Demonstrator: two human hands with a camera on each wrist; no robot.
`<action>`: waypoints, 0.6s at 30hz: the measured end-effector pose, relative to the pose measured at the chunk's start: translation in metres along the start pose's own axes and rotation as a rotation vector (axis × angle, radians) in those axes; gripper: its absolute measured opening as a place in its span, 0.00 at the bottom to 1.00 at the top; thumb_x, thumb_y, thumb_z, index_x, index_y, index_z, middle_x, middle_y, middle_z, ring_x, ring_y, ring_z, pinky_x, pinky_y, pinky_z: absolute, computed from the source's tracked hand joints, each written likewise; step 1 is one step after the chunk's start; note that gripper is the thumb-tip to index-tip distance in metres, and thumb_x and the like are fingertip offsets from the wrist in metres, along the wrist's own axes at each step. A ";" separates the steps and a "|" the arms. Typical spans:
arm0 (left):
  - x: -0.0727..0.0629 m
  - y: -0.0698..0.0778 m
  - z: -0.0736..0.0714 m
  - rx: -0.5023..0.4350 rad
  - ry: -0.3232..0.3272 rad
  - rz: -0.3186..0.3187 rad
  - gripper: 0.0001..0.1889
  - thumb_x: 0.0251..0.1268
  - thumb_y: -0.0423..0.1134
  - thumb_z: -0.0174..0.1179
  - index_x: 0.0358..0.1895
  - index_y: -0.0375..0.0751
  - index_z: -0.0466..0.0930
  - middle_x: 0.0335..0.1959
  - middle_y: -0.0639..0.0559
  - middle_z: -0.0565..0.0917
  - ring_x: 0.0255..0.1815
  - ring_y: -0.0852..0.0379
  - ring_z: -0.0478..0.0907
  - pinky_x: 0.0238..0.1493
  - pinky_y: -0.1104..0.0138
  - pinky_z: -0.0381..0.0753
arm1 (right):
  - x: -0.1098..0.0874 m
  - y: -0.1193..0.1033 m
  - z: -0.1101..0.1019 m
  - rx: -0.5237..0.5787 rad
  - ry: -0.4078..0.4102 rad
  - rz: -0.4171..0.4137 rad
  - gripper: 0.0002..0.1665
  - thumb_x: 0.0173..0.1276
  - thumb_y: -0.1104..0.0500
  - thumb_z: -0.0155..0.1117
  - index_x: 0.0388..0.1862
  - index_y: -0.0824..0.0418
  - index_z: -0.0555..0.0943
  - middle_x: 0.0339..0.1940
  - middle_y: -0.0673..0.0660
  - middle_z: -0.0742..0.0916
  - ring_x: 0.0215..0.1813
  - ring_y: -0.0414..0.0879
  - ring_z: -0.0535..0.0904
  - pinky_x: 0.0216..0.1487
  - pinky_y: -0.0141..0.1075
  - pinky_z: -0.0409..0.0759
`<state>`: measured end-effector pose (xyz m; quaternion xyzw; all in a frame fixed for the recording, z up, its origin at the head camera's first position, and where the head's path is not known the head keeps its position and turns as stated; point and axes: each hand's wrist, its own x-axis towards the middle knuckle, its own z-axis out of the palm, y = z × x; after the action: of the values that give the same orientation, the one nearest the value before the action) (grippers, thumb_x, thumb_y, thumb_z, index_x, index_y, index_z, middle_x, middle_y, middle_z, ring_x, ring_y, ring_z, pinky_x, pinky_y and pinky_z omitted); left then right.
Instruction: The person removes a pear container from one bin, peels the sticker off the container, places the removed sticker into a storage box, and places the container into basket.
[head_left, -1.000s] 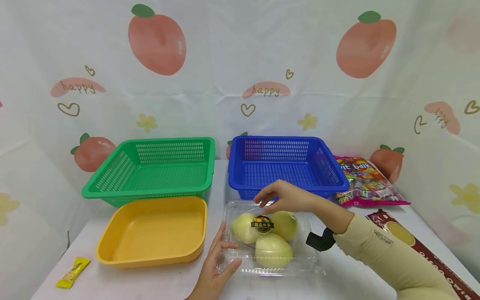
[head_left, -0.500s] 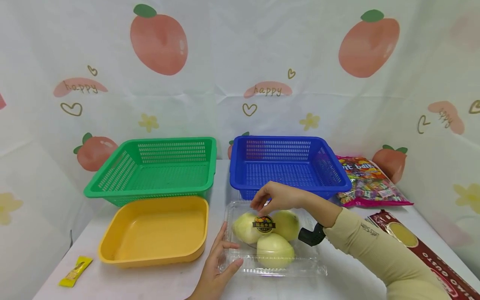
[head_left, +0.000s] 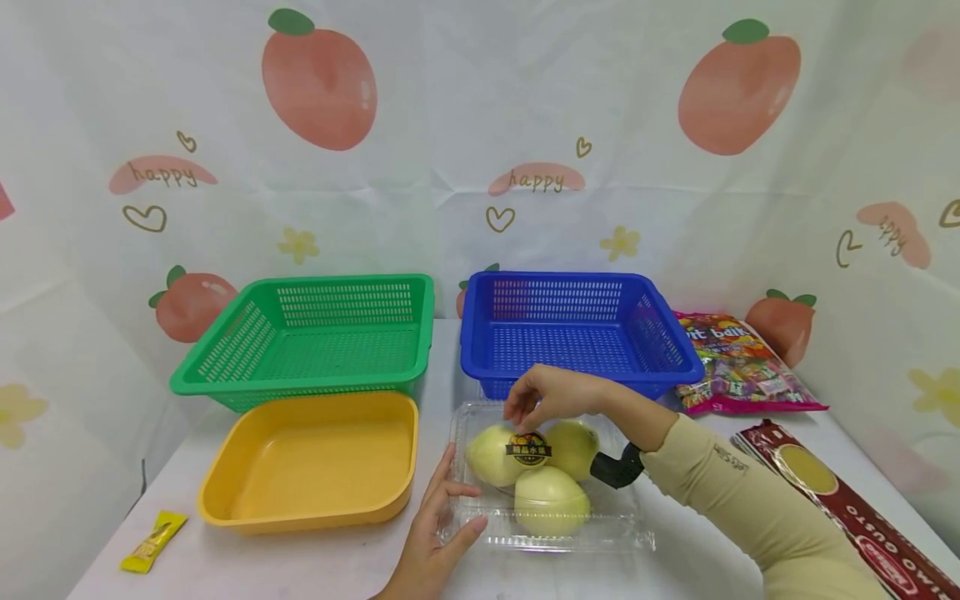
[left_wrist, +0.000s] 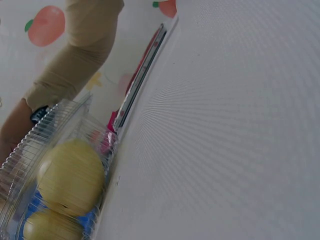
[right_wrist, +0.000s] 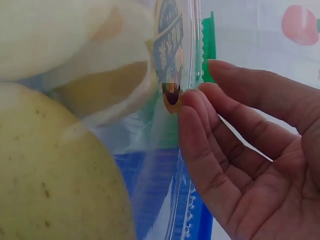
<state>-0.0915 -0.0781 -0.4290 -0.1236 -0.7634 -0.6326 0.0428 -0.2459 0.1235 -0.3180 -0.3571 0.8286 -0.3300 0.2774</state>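
A clear plastic clamshell box (head_left: pixel 592 542) stands on the table, three round pale yellow-green fruits (head_left: pixel 551 500) inside it. An oval black label with coloured fruit (head_left: pixel 528 450) lies on its lid. My left hand (head_left: pixel 435 529) rests along the box's left side, fingers extended, thumb at the near left corner. Over the lid, my right hand (head_left: pixel 551 392) bends down with loosely bent fingers. In the right wrist view its fingertips (right_wrist: pixel 190 107) touch the lid right at the label's edge, a gap showing between the digits. The left hand's fingers are outside the left wrist view.
A blue basket (head_left: pixel 573 382) stands behind the box, and a green basket (head_left: pixel 300 388) at the back left. A yellow tub (head_left: pixel 307 525) is to the left, with a small yellow packet (head_left: pixel 153 542). A candy bag (head_left: pixel 742 367) and a long brown packet (head_left: pixel 847 500) lie at right.
My right hand has come slightly lower onto the label, its fingers closer together, and the forearm has shifted left. The left hand and the box stay in place.
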 end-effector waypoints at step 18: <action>0.001 0.001 -0.001 0.000 -0.024 -0.018 0.10 0.62 0.35 0.58 0.46 0.41 0.73 0.76 0.40 0.44 0.73 0.31 0.42 0.51 0.25 0.55 | 0.004 -0.001 0.000 -0.030 -0.034 0.029 0.03 0.57 0.70 0.65 0.32 0.68 0.82 0.26 0.53 0.84 0.28 0.37 0.76 0.33 0.28 0.79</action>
<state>-0.0924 -0.0784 -0.4277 -0.1242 -0.7651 -0.6313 0.0279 -0.2479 0.1197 -0.3183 -0.3549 0.8338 -0.3073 0.2906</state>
